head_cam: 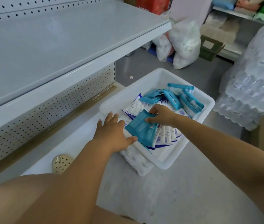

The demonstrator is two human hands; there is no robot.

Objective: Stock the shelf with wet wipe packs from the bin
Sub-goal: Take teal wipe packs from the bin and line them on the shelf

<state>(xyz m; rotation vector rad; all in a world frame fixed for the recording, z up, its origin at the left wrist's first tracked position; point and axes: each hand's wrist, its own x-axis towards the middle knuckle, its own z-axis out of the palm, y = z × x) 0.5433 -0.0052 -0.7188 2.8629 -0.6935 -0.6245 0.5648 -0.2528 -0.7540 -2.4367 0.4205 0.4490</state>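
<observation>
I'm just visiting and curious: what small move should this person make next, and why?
Probably lift the teal pack clear of the bin and carry it left to the shelf. The right hand pinches its upper edge, the pack is tilted up above the other packs, and the left hand lies open beside it, ready to steady it.

Shelf (63, 46) & perforated back panel (47, 113): painted metal, smooth, faint sheen. Bin (145, 83): white plastic, smooth, semi-gloss. Wet wipe packs (141, 129): soft plastic film, slightly crinkled w/ dull shine; floor (168, 191) grey, matt, mottled.
</observation>
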